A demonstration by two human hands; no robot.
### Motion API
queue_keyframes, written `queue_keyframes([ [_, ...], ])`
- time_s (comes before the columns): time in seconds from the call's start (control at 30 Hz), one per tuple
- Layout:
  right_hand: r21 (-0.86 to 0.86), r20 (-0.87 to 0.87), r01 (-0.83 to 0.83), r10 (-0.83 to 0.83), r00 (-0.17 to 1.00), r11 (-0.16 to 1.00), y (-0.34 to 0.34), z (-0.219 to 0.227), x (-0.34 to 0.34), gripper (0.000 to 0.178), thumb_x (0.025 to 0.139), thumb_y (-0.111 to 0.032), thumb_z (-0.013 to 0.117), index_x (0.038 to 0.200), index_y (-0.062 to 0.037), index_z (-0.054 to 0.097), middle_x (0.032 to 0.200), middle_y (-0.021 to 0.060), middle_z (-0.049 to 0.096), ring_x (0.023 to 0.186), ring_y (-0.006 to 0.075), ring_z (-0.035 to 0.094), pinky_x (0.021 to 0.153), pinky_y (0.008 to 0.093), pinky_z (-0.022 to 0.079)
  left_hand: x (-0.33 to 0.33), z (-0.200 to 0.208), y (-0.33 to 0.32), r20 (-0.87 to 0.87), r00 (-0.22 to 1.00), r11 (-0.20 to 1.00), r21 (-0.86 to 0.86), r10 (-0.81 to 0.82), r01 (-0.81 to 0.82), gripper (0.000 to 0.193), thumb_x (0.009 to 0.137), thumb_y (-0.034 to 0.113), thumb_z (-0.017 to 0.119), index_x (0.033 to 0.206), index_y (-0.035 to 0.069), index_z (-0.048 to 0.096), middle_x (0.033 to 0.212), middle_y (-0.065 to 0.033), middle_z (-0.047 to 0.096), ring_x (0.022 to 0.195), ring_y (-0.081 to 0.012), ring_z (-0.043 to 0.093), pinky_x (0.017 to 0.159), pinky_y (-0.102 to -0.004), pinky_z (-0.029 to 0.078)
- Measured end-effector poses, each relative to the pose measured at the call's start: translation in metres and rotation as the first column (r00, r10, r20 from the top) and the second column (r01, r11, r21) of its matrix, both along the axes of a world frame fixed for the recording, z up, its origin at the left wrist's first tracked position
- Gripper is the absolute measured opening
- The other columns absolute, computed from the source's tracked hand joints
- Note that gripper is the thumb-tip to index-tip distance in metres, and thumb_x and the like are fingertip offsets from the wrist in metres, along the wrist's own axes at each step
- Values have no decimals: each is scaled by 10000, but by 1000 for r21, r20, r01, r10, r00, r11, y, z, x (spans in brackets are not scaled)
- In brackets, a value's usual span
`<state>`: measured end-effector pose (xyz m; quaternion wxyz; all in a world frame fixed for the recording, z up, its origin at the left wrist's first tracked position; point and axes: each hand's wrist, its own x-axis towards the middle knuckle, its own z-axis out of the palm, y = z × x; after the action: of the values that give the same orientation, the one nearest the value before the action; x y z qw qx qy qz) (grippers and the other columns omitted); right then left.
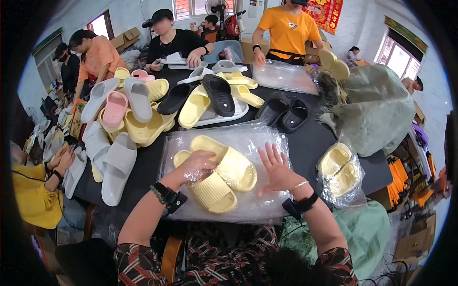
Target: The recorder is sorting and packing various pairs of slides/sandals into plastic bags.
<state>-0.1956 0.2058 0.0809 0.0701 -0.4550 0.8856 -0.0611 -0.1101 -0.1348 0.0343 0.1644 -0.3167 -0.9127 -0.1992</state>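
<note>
A pair of pale yellow slippers (pixel 236 169) lies on a stack of clear plastic bags (pixel 267 209) in front of me. My left hand (pixel 198 165) is at the slippers' left side, fingers curled over them, with shiny clear plastic over the fingers and wrist. Part of the slippers is hidden beneath that hand. Just right of the pair, my right hand (pixel 277 172) is spread flat over the bags and holds nothing. To the right on the black table lies another pair of yellow slippers (pixel 339 169), wrapped in a clear bag.
Loose grey slippers (pixel 119 164), a pink slipper (pixel 114 108) and several yellow ones pile up at the left. Black slippers (pixel 284 112) lie beyond the bags. A green woven sack (pixel 377 109) stands at the right. Several people work around the table.
</note>
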Motion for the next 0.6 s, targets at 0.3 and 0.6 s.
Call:
queue_keyframes([
  [0.3,126,148,44,-63,987,991,-3,-20,-16,1519,492,-690,852,1561,1,23,1615,292,-6,1502,443,-56,1205,550,37,76,16,-76,110,931,926,111,349,-360,150,776,61,647,912,50,710,1008,-145,696,1135,-363,596,961,-456,472],
  [0.6,87,100,162,-170,980,983,-17,-4,4,1574,443,-674,878,1557,14,4,1613,296,-35,1485,481,-89,1160,654,45,149,100,-89,-176,720,733,299,672,-611,198,797,104,654,974,16,661,923,-183,646,918,-405,600,819,-467,479],
])
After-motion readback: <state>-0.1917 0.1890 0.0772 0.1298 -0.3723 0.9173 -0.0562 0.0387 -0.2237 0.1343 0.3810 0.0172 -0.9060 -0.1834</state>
